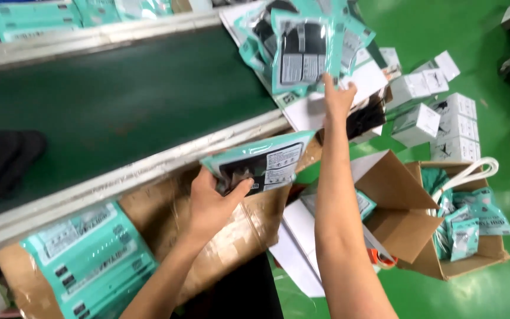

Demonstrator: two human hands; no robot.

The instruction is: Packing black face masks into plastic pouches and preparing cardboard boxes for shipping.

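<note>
A: Left hand (212,204), lower centre of the frame. What's it doing?

B: Clamped on a teal packet (259,162), thumb across the front, fingers behind. The packet is tilted, with a dark item showing through its clear window and a pale label at its right end. It sits just below the metal edge of the conveyor belt (119,100).

A: And the right hand (337,97)?

B: Reaching up to upper centre. Fingertips touch the lower edge of a second teal packet (302,50), which stands upright at the front of a fanned heap of like packets. Whether the fingers are pinched on it or only pressed against it, I cannot tell.

A: The belt?

B: Dark green, running from upper left down toward centre, with grey metal rails on both sides. Something dark and soft lies on it at the left edge.

A: Below the belt?

B: A brown carton wrapped in tape (231,236) under the left forearm, and a stack of teal packets (90,260) at lower left.

A: Right side?

B: An open cardboard box (420,236) on the green floor (491,35), holding more teal packets and a white loop of strap. Small white boxes (438,112) are piled above it, at upper right. White sheets lie between the box and the right forearm.
</note>
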